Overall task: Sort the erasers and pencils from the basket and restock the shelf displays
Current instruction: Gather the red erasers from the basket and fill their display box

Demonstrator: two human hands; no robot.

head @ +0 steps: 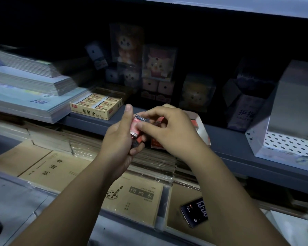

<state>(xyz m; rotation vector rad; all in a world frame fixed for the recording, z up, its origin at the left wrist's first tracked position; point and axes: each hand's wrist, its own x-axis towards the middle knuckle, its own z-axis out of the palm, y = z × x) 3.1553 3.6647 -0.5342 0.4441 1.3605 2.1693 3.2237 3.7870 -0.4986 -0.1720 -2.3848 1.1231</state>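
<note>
Left hand [120, 139] is raised in front of the shelf [85, 122] edge, fingers curled round a small stack of red-and-black wrapped erasers [137, 127], thumb up along their left side. Right hand [172, 129] is on the same erasers from the right, thumb and fingertips pinching the upper part of the stack; both hands are grasping, neither is released. The erasers are in mid-air between the two hands, just in front of the shelf lip, not resting on anything. Directly behind the right hand is a red-and-white display box [202, 126] on the shelf front, mostly hidden by the hand; can't tell its contents. Left of it on the same shelf is a yellow eraser box [98, 108], open-topped, with rows of yellow-wrapped erasers inside. Further left are notebook stacks [30, 89], overhanging the shelf edge. At the back of the shelf, dim, are plush-toy boxes [157, 63], stacked in a cluster. On the right sit a dark box [244, 110] with printed characters and a white perforated stand [288, 141]. The lower shelf holds brown exercise books [57, 167] lying flat in rows. A phone [195, 213] with its screen lit lies on them under the right forearm.
</note>
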